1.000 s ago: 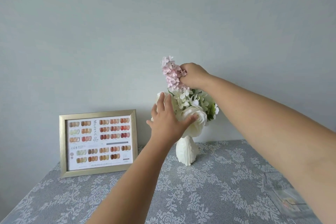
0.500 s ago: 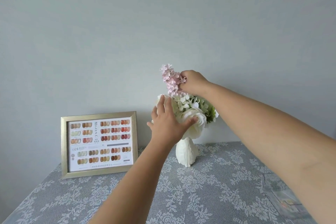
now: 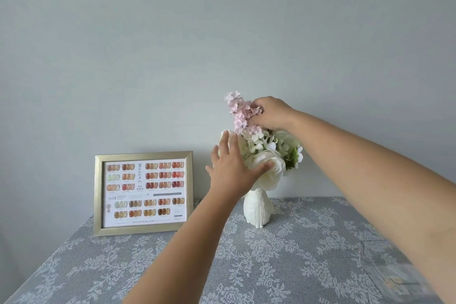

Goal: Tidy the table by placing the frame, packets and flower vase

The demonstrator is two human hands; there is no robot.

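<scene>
Item: flower vase (image 3: 257,210), white, ribbed, narrow-waisted, matte like ceramic; stood at the far middle of the table (image 3: 271,266), just right of the frame (image 3: 143,194). I logged the left hand (image 3: 232,170) spread flat, fingers wide, against the big white bloom (image 3: 267,170), and the right hand (image 3: 270,113) with fingertips pinched on the pink spray (image 3: 240,112) at the top of the bunch.

Step, as I judged it: setting the stems. I would steady the blooms with the left palm and ease the pink spray by its stalk, not its petals (they looked thin, likely fabric), keeping the narrow base from tipping.

Frame: gold, bevelled, upright near the wall (image 3: 172,44), holding a card of colour swatches.

Packet (image 3: 397,279): clear, flat, near right edge, partly hidden.

Cloth: grey lace, floral
</scene>
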